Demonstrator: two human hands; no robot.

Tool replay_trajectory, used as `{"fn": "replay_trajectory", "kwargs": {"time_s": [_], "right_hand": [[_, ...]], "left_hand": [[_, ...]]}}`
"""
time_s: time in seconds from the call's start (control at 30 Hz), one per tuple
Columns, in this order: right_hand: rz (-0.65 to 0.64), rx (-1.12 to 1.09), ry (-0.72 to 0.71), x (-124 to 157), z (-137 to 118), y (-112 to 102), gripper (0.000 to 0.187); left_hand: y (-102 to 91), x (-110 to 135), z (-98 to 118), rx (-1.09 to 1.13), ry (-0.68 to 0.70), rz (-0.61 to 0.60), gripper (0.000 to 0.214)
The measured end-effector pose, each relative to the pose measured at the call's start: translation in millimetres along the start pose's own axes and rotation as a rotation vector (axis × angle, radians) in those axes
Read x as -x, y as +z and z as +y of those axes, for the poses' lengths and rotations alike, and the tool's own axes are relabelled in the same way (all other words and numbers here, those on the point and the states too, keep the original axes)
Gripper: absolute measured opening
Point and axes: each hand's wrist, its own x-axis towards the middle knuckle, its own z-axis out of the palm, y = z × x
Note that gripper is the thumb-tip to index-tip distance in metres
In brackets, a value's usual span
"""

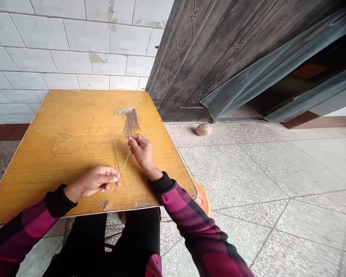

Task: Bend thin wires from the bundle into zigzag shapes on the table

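A thin white strand, perhaps string or wire (125, 163), runs slantwise between my two hands above the wooden table (75, 104). My left hand (99, 180) pinches its lower part, and a short end sticks out below the fingers. Higher up, my right hand (141, 149) grips it between thumb and fingertips, with the other end pointing left. Several thin dark strands (115, 154) lie beneath, between the hands. Beyond my right hand rests a bundle of dark strands (132, 122), joined to a row of white ones (123, 111).
Another loose white strand (62, 144) with dark ones lies at the table's left. A tiled wall (83, 34) stands behind. To the right are a dark carved door (187, 57), a hanging curtain (248, 73), a ball (203, 130) on the floor and an orange stool (203, 196).
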Motion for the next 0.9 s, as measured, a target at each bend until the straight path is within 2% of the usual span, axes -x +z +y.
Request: {"fn": "replay_trajectory", "kwargs": {"time_s": [0.23, 0.33, 0.53, 0.7, 0.9], "right_hand": [[-0.098, -0.307, 0.31, -6, 1, -5, 0.031], [-0.097, -0.389, 0.386, -9, 1, -11, 0.031], [-0.044, -0.419, 0.473, -14, 1, -16, 0.02], [-0.047, -0.407, 0.448, -16, 3, -20, 0.023], [-0.064, -0.408, 0.482, -20, 7, -26, 0.024]], "left_hand": [[0.1, -1, -1, 0.047, -0.032, 0.007, 0.027], [-0.1, 0, 1, 0.059, -0.013, 0.016, 0.029], [2.7, 2, 0, 0.118, 0.081, 0.044, 0.031], [7.4, 5, -3, 0.03, 0.046, -0.027, 0.032], [8.6, 8, -8, -0.114, 0.155, -0.009, 0.029]]}}
